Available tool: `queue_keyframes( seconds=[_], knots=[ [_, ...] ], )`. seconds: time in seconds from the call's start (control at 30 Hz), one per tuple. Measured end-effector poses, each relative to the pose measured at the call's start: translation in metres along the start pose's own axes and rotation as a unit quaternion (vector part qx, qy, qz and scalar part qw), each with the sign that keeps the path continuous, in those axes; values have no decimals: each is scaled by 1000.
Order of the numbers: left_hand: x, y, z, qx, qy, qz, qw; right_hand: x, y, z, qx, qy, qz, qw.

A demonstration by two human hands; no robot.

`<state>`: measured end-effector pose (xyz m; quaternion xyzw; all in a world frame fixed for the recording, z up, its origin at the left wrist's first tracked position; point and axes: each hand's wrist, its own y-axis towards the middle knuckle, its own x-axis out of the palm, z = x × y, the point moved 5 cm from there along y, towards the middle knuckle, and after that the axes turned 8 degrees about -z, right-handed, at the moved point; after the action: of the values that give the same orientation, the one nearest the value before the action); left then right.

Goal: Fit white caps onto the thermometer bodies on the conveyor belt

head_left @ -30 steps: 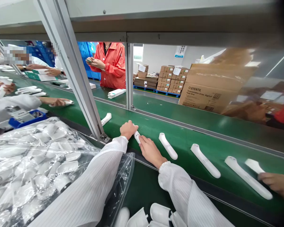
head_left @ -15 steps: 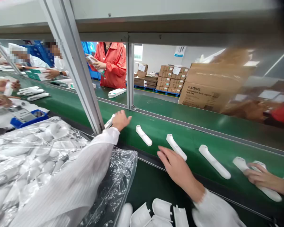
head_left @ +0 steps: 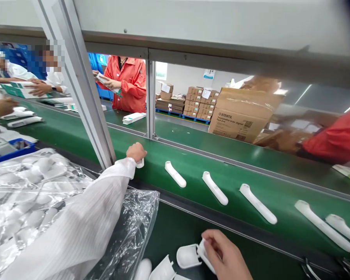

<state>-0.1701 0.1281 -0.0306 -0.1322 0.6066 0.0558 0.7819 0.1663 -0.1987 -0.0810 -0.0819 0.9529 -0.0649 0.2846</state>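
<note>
My left hand [head_left: 136,151] reaches across to the green belt. Its fingers are closed round a white curved handheld device [head_left: 140,163], mostly hidden under the hand. Down at the near bench, my right hand [head_left: 227,254] pinches a small white plastic cover [head_left: 204,254] between thumb and fingers. Beside that cover lies another white cover [head_left: 188,256], with more loose white pieces [head_left: 163,269] nearer me. On the belt several similar white curved devices lie slanted in a row, the closest to my left hand being one device [head_left: 175,174].
A clear plastic bag [head_left: 46,186] full of white parts covers the left bench. A metal post [head_left: 84,85] slants up beside my left arm. Beyond the green belt [head_left: 192,155] stand a person in red [head_left: 128,85] and a cardboard box [head_left: 239,114]. Co-workers sit at far left.
My right hand has come down from beside the belt to the loose covers and gripped one. My left hand has shifted slightly left. A co-worker's hand at the right has left the belt.
</note>
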Motion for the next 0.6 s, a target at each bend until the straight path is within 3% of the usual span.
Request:
queue_keyframes(
  seconds=[0.1,0.17,0.3,0.4,0.5,0.6],
  knots=[
    [18,-3,-1,0,-22,-16,1000,-7,37,-14,28,97,-32,994],
    [32,-5,-2,6,-31,-30,999,-5,70,-25,10,109,-36,993],
    [47,-9,3,26,-19,-44,999,16,142,-59,-85,35,-31,995],
    [48,-14,8,30,-20,-34,999,37,187,-90,-161,-37,30,986],
    [50,-21,15,26,-31,-22,999,57,213,-112,-221,-81,53,970],
    [53,-26,23,28,-39,-15,999,73,216,-117,-263,-117,4,958]
  ],
)
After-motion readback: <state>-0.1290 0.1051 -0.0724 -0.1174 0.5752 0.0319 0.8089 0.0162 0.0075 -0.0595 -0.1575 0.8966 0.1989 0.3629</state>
